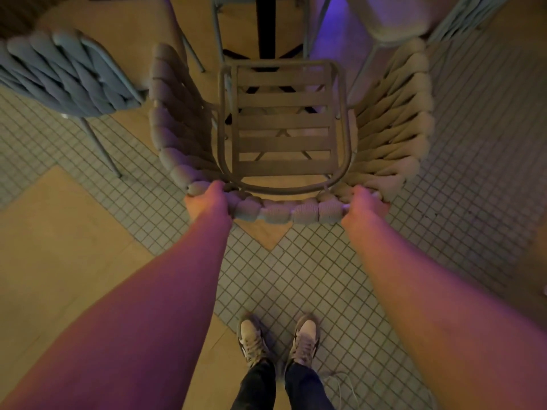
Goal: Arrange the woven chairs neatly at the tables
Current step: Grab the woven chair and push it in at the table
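Hands grip the padded top rail of a beige woven chair [284, 134]. Left hand [207, 201] is closed over the rail at its left curve; right hand [365, 202] is closed over the rail at its right curve. The chair stands on the floor [296, 276], its slatted seat facing the dark table post [266, 25] directly ahead. A blue woven chair [68, 72] stands just beside it, toward the floor's upper left corner. Two shoes [278, 338] rest on the small-tiled area near the lower edge.
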`<state>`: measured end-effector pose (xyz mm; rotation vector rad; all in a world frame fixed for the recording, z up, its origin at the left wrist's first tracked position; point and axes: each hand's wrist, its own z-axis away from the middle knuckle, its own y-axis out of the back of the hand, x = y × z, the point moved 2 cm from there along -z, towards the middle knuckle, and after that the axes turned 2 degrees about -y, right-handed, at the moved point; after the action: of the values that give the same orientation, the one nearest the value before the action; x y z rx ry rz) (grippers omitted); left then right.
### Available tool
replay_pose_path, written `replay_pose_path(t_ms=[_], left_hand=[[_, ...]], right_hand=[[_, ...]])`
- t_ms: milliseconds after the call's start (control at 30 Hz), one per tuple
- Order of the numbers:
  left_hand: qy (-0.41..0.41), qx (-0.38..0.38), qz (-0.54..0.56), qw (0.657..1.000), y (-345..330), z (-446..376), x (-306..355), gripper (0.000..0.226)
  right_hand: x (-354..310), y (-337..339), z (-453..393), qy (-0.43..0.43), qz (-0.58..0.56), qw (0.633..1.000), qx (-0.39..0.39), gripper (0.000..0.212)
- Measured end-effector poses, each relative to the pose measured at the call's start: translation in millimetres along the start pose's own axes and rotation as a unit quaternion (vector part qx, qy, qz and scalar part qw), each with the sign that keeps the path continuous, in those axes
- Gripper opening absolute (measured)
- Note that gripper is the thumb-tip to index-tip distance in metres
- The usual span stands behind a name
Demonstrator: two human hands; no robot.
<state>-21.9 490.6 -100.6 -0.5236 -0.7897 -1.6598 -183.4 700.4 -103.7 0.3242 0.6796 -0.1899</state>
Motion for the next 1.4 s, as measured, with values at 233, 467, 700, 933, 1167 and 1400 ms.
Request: replay_pose_path(t_ms=[233,467,700,933,1167,1400], left_hand=[[-0.487,0.0,-0.428,0.761,25,-5,29,0.082],[-0.555,-0.07,-0.583,0.588,22,-44,60,0.066],[-0.359,-0.007,-0.415,0.836,-9,-107,120,0.062],[-0.356,0.018,-0.413,0.838,-29,-112,129,0.064],[-0.375,0.01,-0.391,0.841,-49,-95,138,0.063],[-0.367,0.003,-0.367,0.855,-53,-78,130,0.061]], right_hand=[[-39,27,7,0.51,0.347,0.787,-0.011,0.082],[-86,22,-44,0.55,0.599,0.579,-0.052,0.072],[-157,-18,-95,0.472,0.515,0.715,-0.03,0.078],[-180,-36,-125,0.481,0.486,0.73,-0.023,0.07],[-201,-37,-141,0.455,0.48,0.748,-0.051,0.068],[-208,-29,-152,0.448,0.485,0.749,-0.046,0.068]])
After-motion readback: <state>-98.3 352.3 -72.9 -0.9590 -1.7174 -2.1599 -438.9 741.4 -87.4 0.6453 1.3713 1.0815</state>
